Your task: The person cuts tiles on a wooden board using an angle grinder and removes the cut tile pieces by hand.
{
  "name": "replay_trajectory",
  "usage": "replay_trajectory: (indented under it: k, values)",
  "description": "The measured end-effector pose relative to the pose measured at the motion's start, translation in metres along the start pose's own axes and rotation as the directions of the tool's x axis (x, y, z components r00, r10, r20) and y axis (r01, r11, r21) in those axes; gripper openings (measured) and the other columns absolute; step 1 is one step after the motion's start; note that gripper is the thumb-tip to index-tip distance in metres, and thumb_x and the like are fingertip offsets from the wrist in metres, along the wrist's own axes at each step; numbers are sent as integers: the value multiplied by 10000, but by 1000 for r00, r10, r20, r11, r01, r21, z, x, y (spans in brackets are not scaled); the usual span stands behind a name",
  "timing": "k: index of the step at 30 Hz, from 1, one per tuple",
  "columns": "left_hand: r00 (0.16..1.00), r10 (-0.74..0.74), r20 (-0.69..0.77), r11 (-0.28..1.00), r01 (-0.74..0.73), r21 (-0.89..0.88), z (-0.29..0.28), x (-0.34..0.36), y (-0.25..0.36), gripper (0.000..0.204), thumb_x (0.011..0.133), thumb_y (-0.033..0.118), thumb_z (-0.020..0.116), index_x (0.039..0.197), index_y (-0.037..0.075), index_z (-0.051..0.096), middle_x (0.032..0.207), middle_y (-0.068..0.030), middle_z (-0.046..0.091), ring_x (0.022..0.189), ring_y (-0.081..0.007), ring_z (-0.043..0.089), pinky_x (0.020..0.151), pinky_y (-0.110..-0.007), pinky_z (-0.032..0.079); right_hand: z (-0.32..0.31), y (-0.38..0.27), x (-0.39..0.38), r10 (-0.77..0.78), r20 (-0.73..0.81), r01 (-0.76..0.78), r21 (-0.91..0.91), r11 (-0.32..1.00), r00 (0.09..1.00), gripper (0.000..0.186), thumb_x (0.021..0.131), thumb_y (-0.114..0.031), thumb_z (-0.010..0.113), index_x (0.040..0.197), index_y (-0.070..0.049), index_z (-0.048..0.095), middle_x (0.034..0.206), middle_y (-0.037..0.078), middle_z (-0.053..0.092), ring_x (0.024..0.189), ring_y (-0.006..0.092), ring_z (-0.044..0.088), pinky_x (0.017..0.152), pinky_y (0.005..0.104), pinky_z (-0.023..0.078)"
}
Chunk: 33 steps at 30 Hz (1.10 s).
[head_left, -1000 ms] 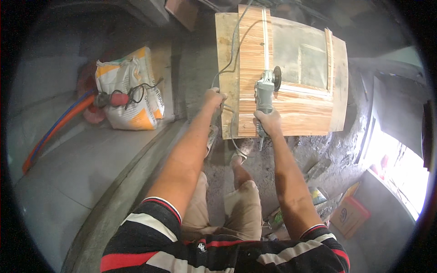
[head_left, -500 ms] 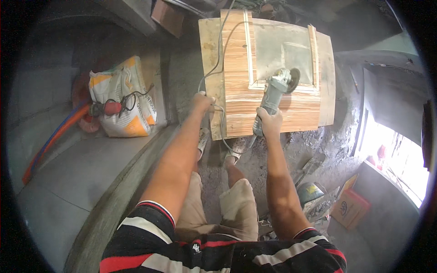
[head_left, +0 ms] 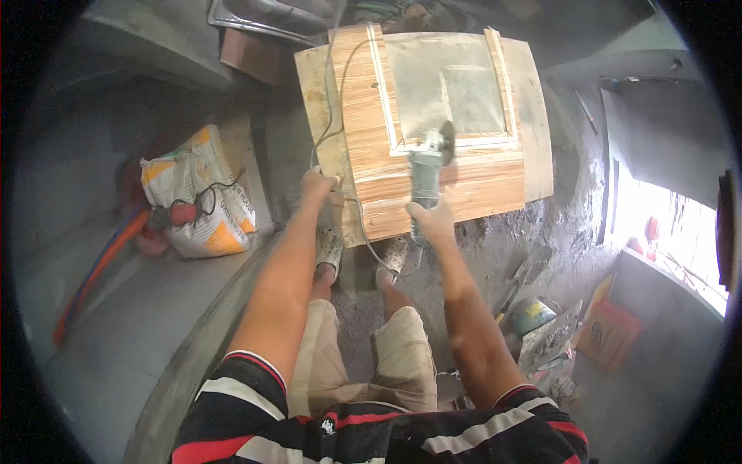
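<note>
My right hand is wrapped round the body of a grey angle grinder, whose dark disc points away from me. The grinder's head is over the lower strip of a pale U-shaped frame on a wood-grain panel; whether the disc touches it I cannot tell. At the panel's left, my left hand is closed round the grey power cord, beside the edge of a plain board under the panel. Inside the frame lies a dusty greyish area.
White and orange sacks stand at left, with a red plug-like fitting and an orange hose. At right are a green-and-yellow rounded object, a reddish box and a bright window opening. My feet, in pale clogs, are near the board.
The grinder has moved left along the frame's lower strip and now points more straight ahead. My left hand keeps its hold on the cord. The whole view has shifted and turned slightly.
</note>
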<state>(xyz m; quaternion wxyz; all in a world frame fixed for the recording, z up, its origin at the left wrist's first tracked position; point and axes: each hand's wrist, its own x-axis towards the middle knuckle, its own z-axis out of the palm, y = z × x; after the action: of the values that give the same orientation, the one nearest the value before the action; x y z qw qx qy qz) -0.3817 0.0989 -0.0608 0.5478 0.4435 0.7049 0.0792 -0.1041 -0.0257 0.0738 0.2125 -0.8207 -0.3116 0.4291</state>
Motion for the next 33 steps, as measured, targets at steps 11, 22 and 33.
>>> replay_trajectory:
  k: [11,22,33]
  values:
    - [999,25,-23,996,-23,82,-13,20,-25,432,863,112,853,1268,26,733,1016,-83,783,770,-169,710,580,-349,520,41,-55,21,111,196,-65,-231,971,974,697,762,-431,819,1250,51,697,1197,327,760,1172,454,743,1036,506,576]
    - [998,-31,47,995,27,95,-19,13,-11,576,755,161,831,1291,-13,713,1162,-256,787,1096,-394,768,932,-456,579,56,-41,36,105,185,-65,-211,975,977,626,767,-472,794,1219,-39,763,1183,286,781,1151,432,754,1016,507,577]
    - [999,43,28,996,-45,83,-17,17,-24,513,809,92,810,1303,2,706,1051,-137,785,856,-247,756,656,-402,590,71,-13,38,83,153,-53,-192,980,985,495,760,-418,811,981,23,775,932,240,768,916,351,760,860,461,594]
